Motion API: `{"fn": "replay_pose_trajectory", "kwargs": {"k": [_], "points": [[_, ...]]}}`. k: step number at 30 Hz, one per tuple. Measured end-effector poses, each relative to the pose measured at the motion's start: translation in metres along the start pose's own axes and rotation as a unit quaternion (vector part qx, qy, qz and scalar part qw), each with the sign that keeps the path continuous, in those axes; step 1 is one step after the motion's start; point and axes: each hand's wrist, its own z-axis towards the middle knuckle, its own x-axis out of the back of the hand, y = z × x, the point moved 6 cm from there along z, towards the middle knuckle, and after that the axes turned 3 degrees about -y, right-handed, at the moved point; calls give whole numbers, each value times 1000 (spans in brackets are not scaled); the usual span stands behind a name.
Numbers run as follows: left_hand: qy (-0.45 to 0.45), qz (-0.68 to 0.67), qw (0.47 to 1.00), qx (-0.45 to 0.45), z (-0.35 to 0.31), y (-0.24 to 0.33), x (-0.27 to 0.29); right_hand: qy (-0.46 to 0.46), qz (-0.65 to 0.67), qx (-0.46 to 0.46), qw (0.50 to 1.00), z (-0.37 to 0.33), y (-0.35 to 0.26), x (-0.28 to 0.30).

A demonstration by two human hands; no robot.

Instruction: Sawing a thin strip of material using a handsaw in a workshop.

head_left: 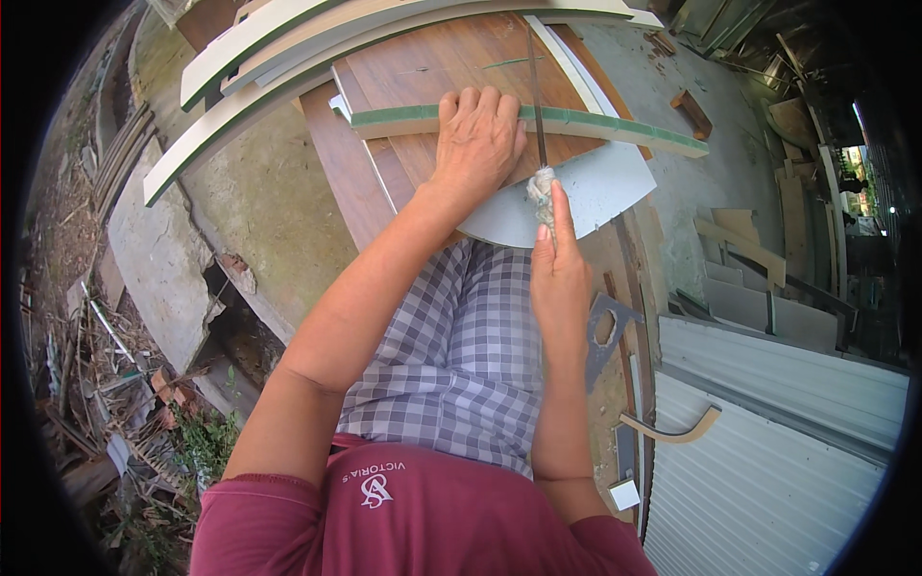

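My left hand (475,139) lies palm down on a green-edged white board strip (615,128) that rests across a brown wooden panel (432,67). Its fingers curl over the strip's far edge. My right hand (557,264) is shut on a thin saw blade (534,91) whose handle end is wrapped in pale cloth (541,192); the forefinger points along the blade. The blade crosses the strip just right of my left hand. A grey-white curved sheet piece (595,187) lies under the strip, close to my checked-trousered knee.
Long white and green-edged boards (288,58) are stacked at the upper left over a concrete floor (259,192). Rubble and weeds (144,384) fill the left. Corrugated white sheets (768,422), offcuts and a curved wooden piece (672,432) lie to the right.
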Motion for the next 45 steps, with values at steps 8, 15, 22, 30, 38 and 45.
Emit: {"fn": "replay_pose_trajectory", "kwargs": {"k": [8, 15, 22, 30, 38, 45], "points": [[-12, 1, 1000, 5, 4, -2, 1, 90, -1, 116, 989, -57, 30, -3], [3, -9, 1000, 2, 0, 3, 0, 5, -3, 4, 1000, -6, 1, 2], [-22, -1, 1000, 12, -2, -2, 2, 89, -4, 139, 986, -62, 31, -8], [-14, -8, 1000, 6, 2, 3, -2, 70, -1, 97, 993, -5, 3, 0], [-15, 0, 1000, 16, -2, -1, 5, 70, 14, 97, 993, -67, 28, -7], [-14, -6, 1000, 17, 1, 6, -2, 57, 0, 72, 996, -10, 3, -3]]}}
